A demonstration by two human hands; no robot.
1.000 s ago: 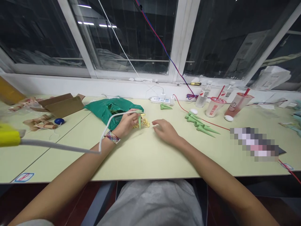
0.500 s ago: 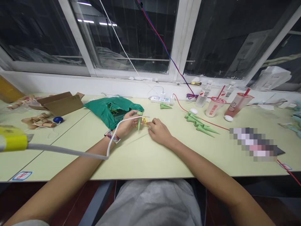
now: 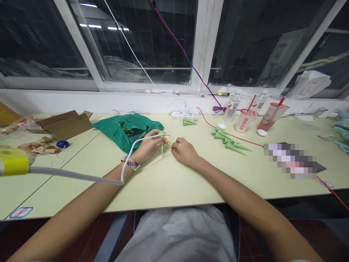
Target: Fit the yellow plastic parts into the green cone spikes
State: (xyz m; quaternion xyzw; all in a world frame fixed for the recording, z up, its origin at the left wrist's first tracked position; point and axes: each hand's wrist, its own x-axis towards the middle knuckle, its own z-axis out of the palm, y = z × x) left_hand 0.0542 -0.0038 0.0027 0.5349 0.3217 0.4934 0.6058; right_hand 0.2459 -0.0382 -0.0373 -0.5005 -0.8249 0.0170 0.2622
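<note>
My left hand, with a patterned band on the wrist, holds a green cone-shaped spike point down. Small golden-yellow pieces show at its fingertips; their kind is too small to make out. My right hand is just to the right, over the table, its fingers curled and pressed together. Whatever they pinch, if anything, is hidden. Several similar green spikes lie in a loose pile to the right, and a small group of green spikes lies farther back.
A torn green plastic bag lies beyond my left hand. On the left are an open cardboard box and wooden toys with a blue ball. Drink cups, bottles and a power strip stand along the back. A white cable crosses in front.
My right hand has drawn slightly away from the yellow pieces, leaving a gap. The yellow cluster between the hands looks smaller. The left hand keeps the spike, and the camera view has shifted a little.
</note>
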